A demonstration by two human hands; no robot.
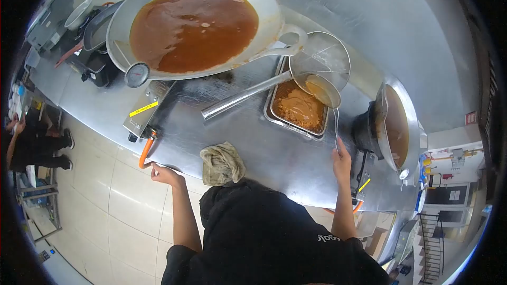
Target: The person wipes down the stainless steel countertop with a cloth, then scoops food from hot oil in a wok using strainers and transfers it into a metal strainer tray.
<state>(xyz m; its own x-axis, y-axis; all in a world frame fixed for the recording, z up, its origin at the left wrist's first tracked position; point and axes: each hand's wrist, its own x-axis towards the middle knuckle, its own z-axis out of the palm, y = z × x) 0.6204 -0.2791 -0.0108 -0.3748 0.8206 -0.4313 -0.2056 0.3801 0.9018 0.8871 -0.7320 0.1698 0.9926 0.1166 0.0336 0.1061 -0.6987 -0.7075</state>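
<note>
My right hand (341,159) is closed round the thin handle of a ladle (324,91), whose bowl holds brown liquid. The ladle bowl overlaps a round mesh strainer (322,55) with a long metal handle pointing left. Below them a rectangular metal tray (318,136) contains brown crumbly food with smooth brown sauce on top. My left hand (165,174) is closed at the counter's front edge, close to an orange hose (146,152); whether it grips anything is too small to tell. A crumpled cloth (222,163) lies between my hands.
A large wok (269,13) of reddish-brown liquid, with a dial thermometer (137,75), stands at the back left. Another wok (415,126) sits on a burner at right. A gas stove (141,113) is at left. Another person (39,145) stands at far left.
</note>
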